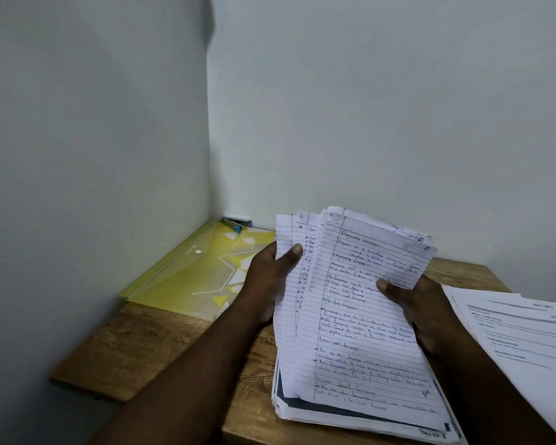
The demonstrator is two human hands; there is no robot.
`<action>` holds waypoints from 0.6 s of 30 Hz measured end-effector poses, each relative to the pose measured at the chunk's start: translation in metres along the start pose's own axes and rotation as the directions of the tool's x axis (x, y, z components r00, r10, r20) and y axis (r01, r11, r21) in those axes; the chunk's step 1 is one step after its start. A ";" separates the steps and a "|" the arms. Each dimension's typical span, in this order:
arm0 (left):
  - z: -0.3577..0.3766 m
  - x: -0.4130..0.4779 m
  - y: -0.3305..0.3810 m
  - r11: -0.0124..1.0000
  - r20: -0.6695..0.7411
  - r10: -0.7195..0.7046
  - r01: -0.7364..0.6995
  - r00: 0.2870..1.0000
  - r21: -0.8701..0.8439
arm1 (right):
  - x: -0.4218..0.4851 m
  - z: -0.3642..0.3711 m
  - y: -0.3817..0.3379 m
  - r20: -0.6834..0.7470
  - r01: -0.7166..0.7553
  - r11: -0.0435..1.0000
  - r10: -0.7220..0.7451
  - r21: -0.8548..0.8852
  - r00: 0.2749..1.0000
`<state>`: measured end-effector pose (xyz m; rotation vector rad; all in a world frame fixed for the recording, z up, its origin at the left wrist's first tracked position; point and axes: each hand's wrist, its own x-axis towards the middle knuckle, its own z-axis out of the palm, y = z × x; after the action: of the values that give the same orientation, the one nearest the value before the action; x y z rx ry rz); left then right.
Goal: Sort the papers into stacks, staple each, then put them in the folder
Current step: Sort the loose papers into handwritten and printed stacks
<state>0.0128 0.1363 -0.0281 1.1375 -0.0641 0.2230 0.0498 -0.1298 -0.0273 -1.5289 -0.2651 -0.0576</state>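
Both hands grip a fanned sheaf of handwritten lined papers (360, 316) over the middle of the wooden desk (148, 348). The left hand (267, 284) and right hand (427, 316) each curl behind the sheets, thumbs pressed on front. A yellow plastic folder (190, 277) lies in the desk's far-left corner, a blue stapler (236, 223) at its back edge and printed sheets (520, 332) on its right side.

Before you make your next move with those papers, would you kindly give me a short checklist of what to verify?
1. Grip on the handwritten sheets by left hand and right hand: ok.
2. Their edges squared for stapling: not ok, fanned.
3. The printed stack kept apart, on the right: ok.
4. The stapler in sight at the far corner: ok.
5. The yellow folder open to receive papers: cannot tell.
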 end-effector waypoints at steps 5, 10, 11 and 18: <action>0.003 -0.002 0.001 1.000 0.002 0.003 -0.003 1.000 -0.011 | 0.004 0.000 0.002 0.018 0.001 1.000 -0.001 -0.020 1.000; 0.003 0.000 0.000 1.000 -0.031 0.020 -0.019 0.999 0.012 | 0.004 0.002 0.000 -0.056 0.014 1.000 -0.013 0.007 0.998; 0.003 0.000 0.000 1.000 -0.037 0.024 -0.023 0.999 0.021 | 0.004 0.001 0.001 -0.070 0.015 1.000 -0.014 0.008 0.997; 0.002 0.001 0.002 1.000 -0.048 0.013 -0.014 0.999 -0.017 | -0.001 0.001 -0.004 -0.076 0.050 0.999 -0.051 -0.014 0.996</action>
<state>0.0134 0.1353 -0.0256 1.1146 -0.0313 0.2610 0.0479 -0.1288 -0.0236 -1.5281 -0.2432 -0.1577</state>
